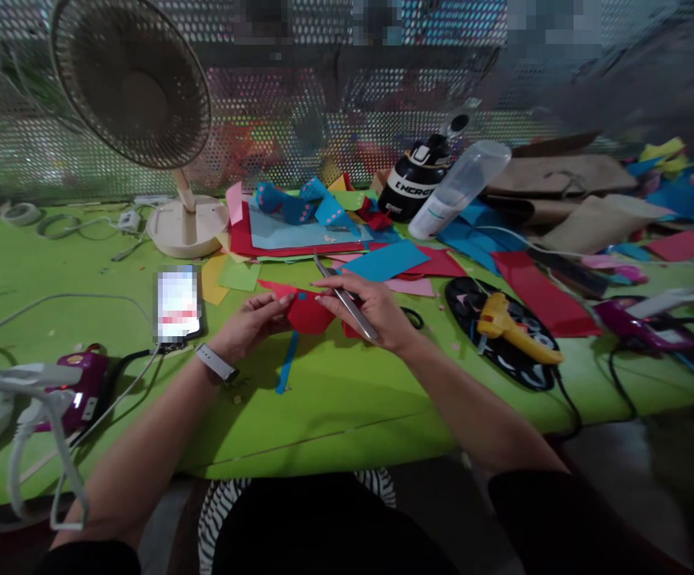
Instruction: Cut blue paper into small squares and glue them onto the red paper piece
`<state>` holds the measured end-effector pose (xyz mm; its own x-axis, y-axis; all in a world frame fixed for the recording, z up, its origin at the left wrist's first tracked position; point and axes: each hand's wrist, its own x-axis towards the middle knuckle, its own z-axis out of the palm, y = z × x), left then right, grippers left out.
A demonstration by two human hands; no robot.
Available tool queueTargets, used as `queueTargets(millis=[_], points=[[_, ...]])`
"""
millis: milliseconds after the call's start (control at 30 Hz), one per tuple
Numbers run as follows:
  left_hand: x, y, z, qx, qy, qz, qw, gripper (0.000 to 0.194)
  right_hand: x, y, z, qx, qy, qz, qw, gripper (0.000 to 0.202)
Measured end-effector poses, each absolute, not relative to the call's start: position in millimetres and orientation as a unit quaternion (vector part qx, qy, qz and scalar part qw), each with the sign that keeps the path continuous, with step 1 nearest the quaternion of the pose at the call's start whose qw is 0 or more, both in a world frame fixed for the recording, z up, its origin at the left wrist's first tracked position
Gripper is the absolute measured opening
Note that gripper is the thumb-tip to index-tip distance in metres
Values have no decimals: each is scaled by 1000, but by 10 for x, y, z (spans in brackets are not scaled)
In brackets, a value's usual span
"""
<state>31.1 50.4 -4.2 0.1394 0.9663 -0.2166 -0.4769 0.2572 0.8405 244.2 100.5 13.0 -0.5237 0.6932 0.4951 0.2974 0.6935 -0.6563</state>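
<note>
Between the fingers and thumb of my left hand [256, 319] is the left side of a folded red paper piece [311, 317], held just above the green table. A small blue paper square [303, 296] lies on its upper edge. My right hand [379, 311] is closed around silver tweezers [352, 310], which slant across its fingers, and its fingertips meet the right side of the red paper. Below the paper, a narrow blue paper strip [287, 363] lies on the table. Part of the red paper is hidden behind my right fingers.
A phone [177, 303] and a fan [184, 228] stand left. Behind my hands are coloured sheets [391, 261] and blue dotted paper shapes [292, 204]. To the right, a yellow glue gun [517, 331] rests on a black tray [463, 295]; bottles [412, 184] stand behind. Cables and purple power blocks [86, 383] flank me.
</note>
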Motion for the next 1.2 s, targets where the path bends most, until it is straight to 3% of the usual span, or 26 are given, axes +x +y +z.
queueTargets(millis=[233,433,667,800,967,1100,1200], points=[[86,633,-31,244,400,643,606,24,2548,1055,347,-326,-803,167,471,41],[-30,704,-51,194,384,703,566,21,2853,1066,337,-351,-757,97,542,40],[-49,755,-84,183,404,713,543,26,3052,774,-262,-238,-941,10,239,24],[-8,736,-98,186,402,710,547,27,3335,693,-314,-261,-940,17,218,44],[46,692,-97,193,395,698,565,25,4257,888,-168,-463,-840,-80,270,37],[71,671,-97,191,393,692,575,28,4970,1109,-211,-664,-732,-53,147,25],[82,662,-107,202,385,688,581,26,5194,1202,-304,-664,-740,46,101,13]])
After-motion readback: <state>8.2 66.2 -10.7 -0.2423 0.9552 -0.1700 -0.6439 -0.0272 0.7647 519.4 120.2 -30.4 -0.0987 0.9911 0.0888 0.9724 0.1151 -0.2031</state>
